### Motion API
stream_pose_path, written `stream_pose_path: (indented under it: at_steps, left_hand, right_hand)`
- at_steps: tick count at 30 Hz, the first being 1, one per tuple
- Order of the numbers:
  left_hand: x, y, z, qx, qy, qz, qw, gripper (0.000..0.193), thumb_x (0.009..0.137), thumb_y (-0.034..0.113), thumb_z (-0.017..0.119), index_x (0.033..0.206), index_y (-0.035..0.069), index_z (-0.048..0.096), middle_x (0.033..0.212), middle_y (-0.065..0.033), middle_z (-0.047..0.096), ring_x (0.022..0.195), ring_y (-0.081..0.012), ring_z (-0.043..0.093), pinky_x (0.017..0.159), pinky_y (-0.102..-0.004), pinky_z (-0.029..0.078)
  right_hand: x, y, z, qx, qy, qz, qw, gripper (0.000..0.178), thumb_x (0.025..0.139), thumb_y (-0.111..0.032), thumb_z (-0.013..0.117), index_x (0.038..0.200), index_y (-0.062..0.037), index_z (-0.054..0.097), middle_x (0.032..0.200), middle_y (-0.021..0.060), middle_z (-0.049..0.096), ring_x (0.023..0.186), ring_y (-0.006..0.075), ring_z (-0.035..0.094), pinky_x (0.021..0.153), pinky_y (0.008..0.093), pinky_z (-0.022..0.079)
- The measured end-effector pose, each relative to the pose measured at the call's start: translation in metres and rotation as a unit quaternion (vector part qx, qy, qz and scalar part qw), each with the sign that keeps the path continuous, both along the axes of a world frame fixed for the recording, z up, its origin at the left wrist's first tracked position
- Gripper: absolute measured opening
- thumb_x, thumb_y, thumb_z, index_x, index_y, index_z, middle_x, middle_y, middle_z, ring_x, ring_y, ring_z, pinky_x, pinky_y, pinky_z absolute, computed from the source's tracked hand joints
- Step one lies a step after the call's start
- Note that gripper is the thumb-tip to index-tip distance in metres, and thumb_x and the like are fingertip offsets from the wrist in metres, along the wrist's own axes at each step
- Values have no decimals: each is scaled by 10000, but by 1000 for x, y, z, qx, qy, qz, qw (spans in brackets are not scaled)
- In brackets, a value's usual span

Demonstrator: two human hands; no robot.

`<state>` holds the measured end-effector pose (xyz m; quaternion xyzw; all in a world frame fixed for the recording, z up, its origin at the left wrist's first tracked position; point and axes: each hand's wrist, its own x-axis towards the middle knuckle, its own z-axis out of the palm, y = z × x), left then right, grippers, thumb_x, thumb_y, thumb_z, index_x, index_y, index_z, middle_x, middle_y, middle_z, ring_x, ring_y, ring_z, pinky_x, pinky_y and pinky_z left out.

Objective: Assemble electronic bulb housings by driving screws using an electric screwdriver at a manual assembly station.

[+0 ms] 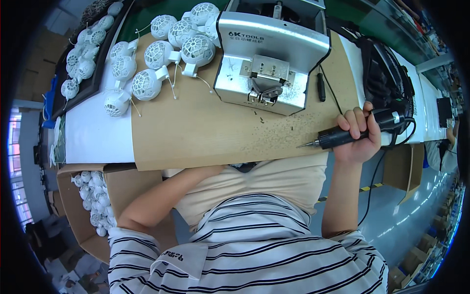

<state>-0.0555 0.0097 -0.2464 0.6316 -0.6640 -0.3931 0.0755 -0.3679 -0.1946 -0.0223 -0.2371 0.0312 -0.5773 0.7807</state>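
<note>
My right hand (360, 132) is wrapped round a black electric screwdriver (338, 137) at the table's right side. The tool's thin metal bit points left, just over the brown board (205, 132). My left forearm (171, 193) runs across my lap, and the left hand lies at the table's front edge, its fingers hidden. Ahead stands a silver screw-feeding machine (269, 63) with a metal mechanism at its front. To its left several white round lattice-shelled parts (147, 84), with short wires and side tabs, lie on the board and white surface.
A cardboard box (73, 210) holding more white round parts sits below the table's left edge. A black tray (100, 81) with similar parts is at the far left. Near the machine lies a black-handled tool (321, 87). A black bag (384, 73) rests at the right, beside the screwdriver's cable.
</note>
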Motion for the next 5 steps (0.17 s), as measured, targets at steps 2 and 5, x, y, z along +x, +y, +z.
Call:
stream_pose_path:
  at_steps: [2, 5]
  left_hand:
    - [0, 0, -6, 11, 6, 12, 1000, 458, 1028, 226, 446, 1478, 143, 454, 1513, -109, 458, 1369, -300, 448, 1156, -396, 327]
    - [-11, -10, 20, 13, -48, -15, 999, 556, 975, 209, 548, 1513, 200, 405, 1521, -134, 439, 1413, -270, 409, 1187, -383, 305]
  right_hand:
    - [-1, -2, -2, -1, 1, 6, 1000, 259, 979, -122, 440, 1215, -72, 535, 706, -10, 484, 572, 102, 447, 658, 319, 427]
    - [-3, -3, -6, -8, -5, 10, 1000, 277, 979, -145, 452, 1238, -73, 518, 707, 1, 494, 595, 107, 490, 660, 325, 434]
